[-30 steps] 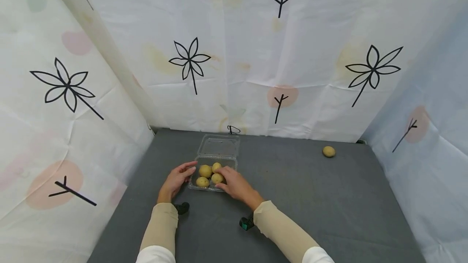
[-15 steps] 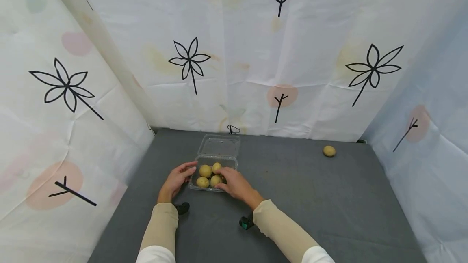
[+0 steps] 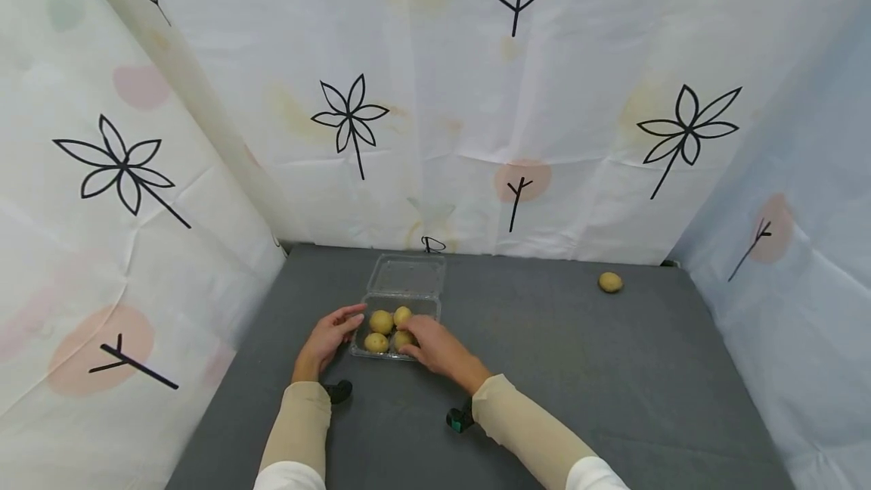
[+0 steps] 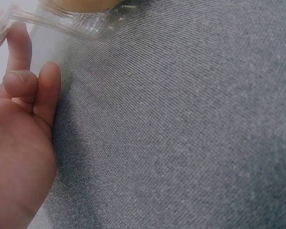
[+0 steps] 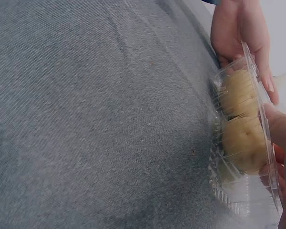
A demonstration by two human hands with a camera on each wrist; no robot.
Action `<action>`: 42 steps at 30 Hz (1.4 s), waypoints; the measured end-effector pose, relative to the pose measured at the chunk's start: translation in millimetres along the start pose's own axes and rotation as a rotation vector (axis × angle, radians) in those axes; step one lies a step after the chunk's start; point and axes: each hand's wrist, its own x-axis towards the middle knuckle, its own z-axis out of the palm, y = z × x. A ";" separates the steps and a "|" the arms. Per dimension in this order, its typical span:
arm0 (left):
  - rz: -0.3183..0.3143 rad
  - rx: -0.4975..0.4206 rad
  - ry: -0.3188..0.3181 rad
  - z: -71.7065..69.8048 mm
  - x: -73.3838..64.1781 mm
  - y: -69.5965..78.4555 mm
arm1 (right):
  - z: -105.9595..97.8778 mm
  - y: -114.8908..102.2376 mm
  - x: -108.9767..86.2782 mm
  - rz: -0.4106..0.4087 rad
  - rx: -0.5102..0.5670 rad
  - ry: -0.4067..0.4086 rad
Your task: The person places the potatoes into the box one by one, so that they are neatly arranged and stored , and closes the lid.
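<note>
A clear plastic clamshell container (image 3: 430, 308) lies on the grey table with its lid (image 3: 407, 275) folded back. Several potatoes sit inside it. My right hand (image 3: 438, 345) reaches over the right side, thumb and fingers around the front-right potato (image 3: 403, 339), which is partly hidden. That same potato (image 5: 244, 144) shows through the clear wall in the right wrist view. My left hand (image 3: 327, 342) rests against the container's left side, fingers extended along the rim. Just a container corner (image 4: 90, 26) and part of a potato appear in the left wrist view.
A single potato (image 3: 610, 282) lies far off at the table's back right. Patterned white cloth (image 3: 463, 134) hangs behind the grey tabletop (image 3: 544, 369) and along both sides.
The front-right potato has shifted slightly left inside the container under my right hand. My left hand has stayed in place. The head view has tilted a little.
</note>
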 end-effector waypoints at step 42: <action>0.007 -0.008 0.007 0.0 -1.1 -3.2 | -18.6 5.8 -14.8 0.207 -0.281 0.033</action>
